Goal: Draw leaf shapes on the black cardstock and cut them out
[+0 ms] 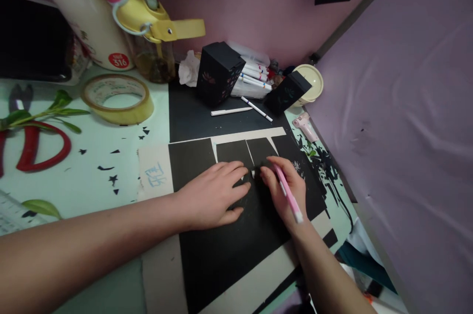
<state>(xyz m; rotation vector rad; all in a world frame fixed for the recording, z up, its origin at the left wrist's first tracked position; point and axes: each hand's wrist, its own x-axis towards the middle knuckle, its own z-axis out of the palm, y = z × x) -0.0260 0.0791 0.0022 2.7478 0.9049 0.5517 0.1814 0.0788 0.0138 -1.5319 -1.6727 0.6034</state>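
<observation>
My left hand (212, 193) lies flat with fingers spread on a sheet of black paper (218, 260), pressing it down. In my right hand (286, 188) is a slim pink craft knife (290, 195) with a white end, held like a pen; its working tip is hidden by my fingers. Both hands rest close together over the black paper. Straight pale slits or gaps show in the paper just beyond my fingertips, and a tiny white spot lies between the hands. Under the paper is a greyish-white board (160, 264) with blue writing on its left side.
On the left are red-handled scissors (44, 149), a tape roll (127, 114), leaves and small black paper scraps. A bottle (99, 33) and yellow-lidded cup (155, 52) stand behind. Black boxes (218, 75), markers and a pink tool (306, 126) sit at the back and right.
</observation>
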